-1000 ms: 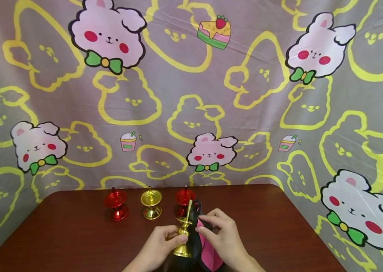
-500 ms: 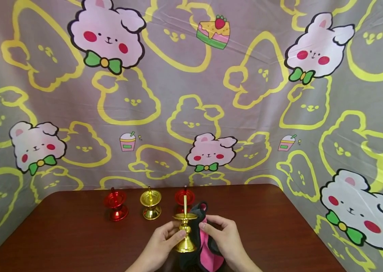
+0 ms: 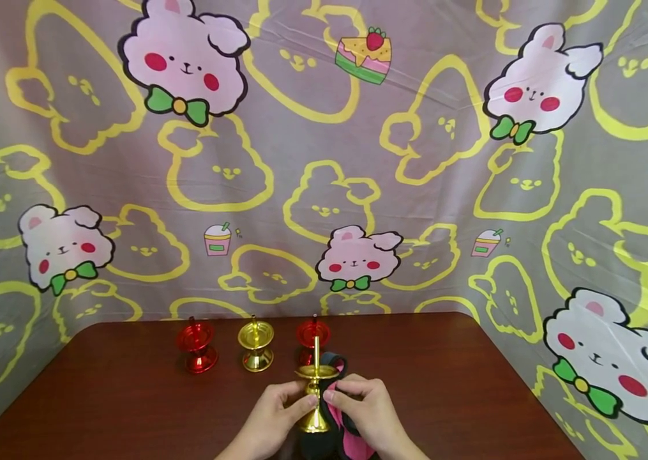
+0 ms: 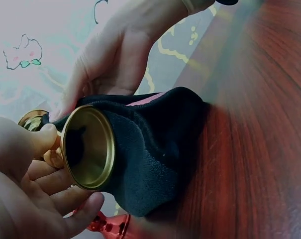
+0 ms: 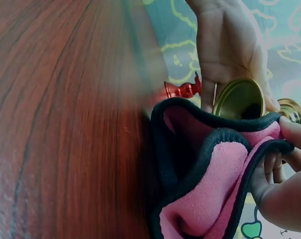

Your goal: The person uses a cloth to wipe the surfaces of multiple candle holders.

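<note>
My left hand (image 3: 272, 415) grips a shiny gold candlestick (image 3: 316, 421) by its stem, near the table's front. Its spike points up, and the hollow underside of its base (image 4: 93, 149) shows in the left wrist view. My right hand (image 3: 372, 409) pinches a folded cloth (image 5: 225, 174), pink on one side and black on the other with dark edging. The pinched part lies against the candlestick's stem on its right side. Most of the cloth hangs down beneath the hands to the table. Where exactly the cloth touches the metal is partly hidden by the fingers.
Behind the hands, a red candlestick (image 3: 201, 361), a gold candlestick (image 3: 257, 359) and another red candlestick (image 3: 308, 335) stand in a row on the dark wooden table (image 3: 128, 409). The held candlestick partly covers the right one. A patterned curtain (image 3: 278, 147) encloses the table's back and sides.
The held candlestick has come from a tilt to nearly upright. My right hand has moved left and in toward the stem, shifting its pinch on the cloth. The row behind stays put.
</note>
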Demonstrator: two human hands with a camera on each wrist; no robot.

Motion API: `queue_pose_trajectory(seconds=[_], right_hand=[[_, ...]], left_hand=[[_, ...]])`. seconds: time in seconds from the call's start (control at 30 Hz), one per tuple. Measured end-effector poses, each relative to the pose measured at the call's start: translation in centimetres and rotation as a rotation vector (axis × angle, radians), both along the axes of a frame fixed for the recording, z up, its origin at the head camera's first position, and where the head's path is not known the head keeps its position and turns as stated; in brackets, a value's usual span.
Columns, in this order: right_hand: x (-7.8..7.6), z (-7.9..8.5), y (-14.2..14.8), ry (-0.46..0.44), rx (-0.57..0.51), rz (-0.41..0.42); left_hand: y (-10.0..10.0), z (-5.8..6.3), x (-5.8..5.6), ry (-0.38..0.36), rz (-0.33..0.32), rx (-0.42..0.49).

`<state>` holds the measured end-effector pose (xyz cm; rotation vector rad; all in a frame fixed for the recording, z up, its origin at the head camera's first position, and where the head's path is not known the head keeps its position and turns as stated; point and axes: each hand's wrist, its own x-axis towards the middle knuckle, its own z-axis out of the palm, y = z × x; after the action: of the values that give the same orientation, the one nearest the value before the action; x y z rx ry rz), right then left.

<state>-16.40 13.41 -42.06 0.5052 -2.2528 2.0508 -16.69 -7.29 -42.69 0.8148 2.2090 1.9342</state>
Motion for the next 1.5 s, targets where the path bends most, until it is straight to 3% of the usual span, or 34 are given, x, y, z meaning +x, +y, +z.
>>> queue_pose_trajectory(seconds=[0.23,0.47,0.57,0.63,0.73,0.83,0.9,1.1,1.23,1.37,1.5], right_hand=[[0.2,-0.2,-0.2,0.023,0.034,-0.042],[0.4,-0.5,-0.3,0.024,0.041,-0.050],[0.3,-0.7,-0.1,0.038,0.042,-0.039],[0.1,-0.7,0.0,0.043,0.036,-0.022],[-0.2,-0.7,0.5,0.047,0.021,0.020],[-0.5,-0.6,0.9,0.042,0.011,0.088],[-0.6,-0.5,1.2,0.028,0.011,0.141],[-0.7,-0.2,1.4,-0.028,0.005,0.226],[-0.7,-0.2,1.5,-0.032,0.014,0.237],[-0.6,-0.1,1.4,0.007,0.069,0.199],[-0.3,0.0,0.8,0.037,0.117,0.112]], left_hand=[[0.5,-0.1,-0.2,0.035,0.084,-0.039],[0.9,-0.3,-0.2,0.086,0.293,-0.132],[1.1,-0.4,-0.2,0.123,0.345,-0.173],[1.0,-0.4,-0.2,0.146,0.324,-0.188],[0.6,-0.4,-0.3,0.160,0.215,-0.203],[-0.2,-0.1,-0.4,0.118,0.092,-0.192],[-0.6,0.1,-0.5,0.088,0.060,-0.179],[-0.9,0.1,-0.6,0.046,0.091,-0.148],[-1.0,0.0,-0.6,0.029,0.052,-0.150],[-0.9,-0.4,-0.6,0.026,0.026,-0.135],[-0.5,-1.0,-0.5,0.054,0.080,-0.102]])
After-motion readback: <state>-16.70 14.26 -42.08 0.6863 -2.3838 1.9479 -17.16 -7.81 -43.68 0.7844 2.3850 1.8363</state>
